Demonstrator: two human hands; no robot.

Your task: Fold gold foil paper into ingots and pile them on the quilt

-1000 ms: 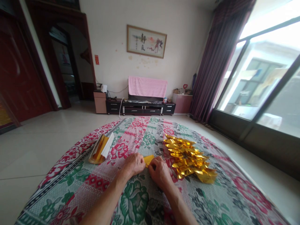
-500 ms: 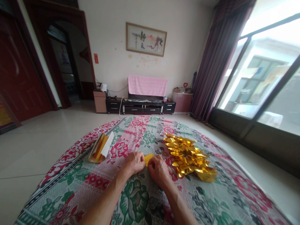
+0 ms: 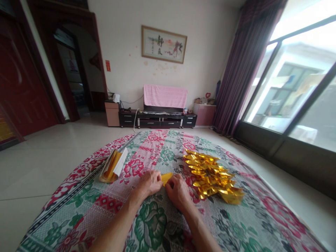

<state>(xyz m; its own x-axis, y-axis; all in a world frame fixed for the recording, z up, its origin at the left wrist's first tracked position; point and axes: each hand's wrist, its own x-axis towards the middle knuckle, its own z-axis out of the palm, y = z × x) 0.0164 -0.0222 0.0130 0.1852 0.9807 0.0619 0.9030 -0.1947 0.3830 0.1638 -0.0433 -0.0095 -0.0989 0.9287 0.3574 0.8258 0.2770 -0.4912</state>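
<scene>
Between my two hands is a small piece of yellow-gold paper (image 3: pixel 166 177), partly covered by my fingers. My left hand (image 3: pixel 150 182) is closed on its left end, knuckles up. My right hand (image 3: pixel 178 189) is curled over its right end, close to the left one. Right of my right hand lie several folded gold foil paper pieces (image 3: pixel 210 171), shiny and pointed at the ends, set in an overlapping row. Farther left, a curled stack of gold paper sheets (image 3: pixel 113 166) with a white outer side rests on the cloth.
A flowered tablecloth (image 3: pixel 152 224) covers the round table. Tiled floor (image 3: pixel 76 140) surrounds it. Beyond stands a low black TV cabinet (image 3: pixel 160 120) with a pink cloth (image 3: pixel 165 95) over the screen. A purple curtain (image 3: pixel 241 63) hangs beside the window on the right.
</scene>
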